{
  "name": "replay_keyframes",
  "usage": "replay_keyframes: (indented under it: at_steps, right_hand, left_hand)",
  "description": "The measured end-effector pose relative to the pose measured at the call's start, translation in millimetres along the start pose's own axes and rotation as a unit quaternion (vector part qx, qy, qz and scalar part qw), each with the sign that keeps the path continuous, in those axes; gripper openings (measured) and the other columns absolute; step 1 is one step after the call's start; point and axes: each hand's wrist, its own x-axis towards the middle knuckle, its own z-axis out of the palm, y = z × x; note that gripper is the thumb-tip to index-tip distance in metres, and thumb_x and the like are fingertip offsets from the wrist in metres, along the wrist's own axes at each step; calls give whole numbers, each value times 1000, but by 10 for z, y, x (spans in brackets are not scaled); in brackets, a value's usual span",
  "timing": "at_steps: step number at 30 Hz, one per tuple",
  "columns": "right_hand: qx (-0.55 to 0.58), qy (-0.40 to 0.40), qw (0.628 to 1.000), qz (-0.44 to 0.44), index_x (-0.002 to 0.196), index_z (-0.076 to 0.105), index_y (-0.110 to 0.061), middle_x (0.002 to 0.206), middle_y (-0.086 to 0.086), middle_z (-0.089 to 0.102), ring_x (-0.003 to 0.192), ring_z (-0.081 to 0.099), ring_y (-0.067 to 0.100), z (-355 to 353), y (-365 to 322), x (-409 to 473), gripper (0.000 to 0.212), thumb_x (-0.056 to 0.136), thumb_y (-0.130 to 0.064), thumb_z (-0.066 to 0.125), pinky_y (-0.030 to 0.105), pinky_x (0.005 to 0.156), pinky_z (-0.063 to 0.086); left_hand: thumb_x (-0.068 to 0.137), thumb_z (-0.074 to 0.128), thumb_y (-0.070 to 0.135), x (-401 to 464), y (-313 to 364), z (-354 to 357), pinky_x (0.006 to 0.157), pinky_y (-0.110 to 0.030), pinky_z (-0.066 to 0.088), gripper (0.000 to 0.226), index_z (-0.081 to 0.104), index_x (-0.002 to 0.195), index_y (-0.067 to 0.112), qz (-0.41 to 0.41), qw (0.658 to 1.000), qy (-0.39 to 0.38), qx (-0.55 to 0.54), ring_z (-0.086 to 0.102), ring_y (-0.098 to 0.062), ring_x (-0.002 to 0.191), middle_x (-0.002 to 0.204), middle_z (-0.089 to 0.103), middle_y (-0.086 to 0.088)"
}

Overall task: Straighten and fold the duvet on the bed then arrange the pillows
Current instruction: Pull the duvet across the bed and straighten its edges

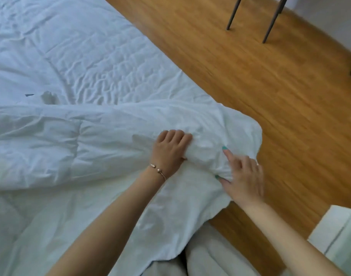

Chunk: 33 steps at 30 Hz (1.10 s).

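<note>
The left hand (171, 149) lies on the white duvet (115, 136), fingers curled into the cloth and thumb tucked under a fold, gripping it. The right hand (243, 177) pinches the same bunched corner from the other side (forefinger stretched out along the fabric, thumb beneath). That corner rises between the two hands and hangs past the bed's edge. A bracelet (157, 170) circles the left wrist. Beyond, the wrinkled bed (81, 56) spreads leftward; wooden floor (250, 76) runs alongside, with dark chair legs (232, 14) far off and a white cabinet (337, 240) near right.
</note>
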Motion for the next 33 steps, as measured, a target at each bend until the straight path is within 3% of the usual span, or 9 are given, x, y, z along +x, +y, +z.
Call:
replay_keyframes:
  at_steps: [2,4,9,18,21,23,26,30,33]
  right_hand:
    - [5,-253,965,65,152,17,-32,137,-1,43,125,40,22,136,71,-22,93,78,-69,58,37,101,32]
    - [86,-290,945,126,153,17,-32,149,-3,34,137,30,22,235,115,24,91,80,-71,53,39,109,27]
    - [162,-147,964,150,151,21,-29,150,-2,32,136,32,21,391,-2,557,83,84,-60,60,39,108,33]
    - [16,-172,984,37,144,-32,-36,161,-6,-17,148,-15,21,757,7,1712,138,59,-75,71,54,118,-1]
    - [54,-204,977,25,140,-38,-37,161,1,8,149,4,22,895,99,1827,145,54,-75,73,54,118,-2]
    - [50,-202,978,11,142,-35,-33,145,7,36,135,32,26,981,125,1827,145,54,-76,72,49,114,18]
    - [80,-235,969,-8,148,-23,-27,118,5,58,107,58,27,964,172,1870,135,62,-68,73,40,87,43]
    - [150,-182,971,41,141,20,-30,109,-1,66,98,63,26,593,698,1636,89,73,-63,69,36,75,43]
    - [230,-103,954,165,130,32,-35,102,-1,68,93,65,28,275,1444,1301,78,70,-66,71,35,72,45]
  left_hand:
    - [74,73,55,-65,-56,285,114,-41,20,97,23,148,19,-26,934,-356,-17,29,-31,139,149,30,-10]
    - [80,64,61,-28,-113,345,118,-41,11,93,19,152,22,-50,873,-477,-91,13,-27,146,158,17,-11]
    - [98,48,33,296,-483,416,104,-35,28,35,53,133,26,-143,962,-197,-125,39,-22,131,138,50,0]
    - [71,75,57,884,-1310,760,115,-59,6,115,-4,152,36,-232,941,-244,-44,-6,-30,148,162,-3,-2]
    - [56,77,70,988,-1505,811,107,-67,-12,138,-22,147,39,-265,918,-296,11,-20,-30,146,162,-9,1]
    - [52,76,73,986,-1514,897,107,-64,-17,141,-17,148,30,-289,894,-339,55,-1,-33,148,160,13,-5]
    - [59,76,67,981,-1411,969,110,-51,20,104,22,131,14,-312,866,-389,39,49,-32,124,130,56,-10]
    - [64,85,47,1440,-908,599,80,-40,42,79,42,117,6,-294,930,-220,-21,61,-41,97,104,64,-24]
    - [57,89,44,2361,-293,243,74,-37,36,81,47,114,5,-142,984,-105,-29,63,-41,83,83,64,-19]
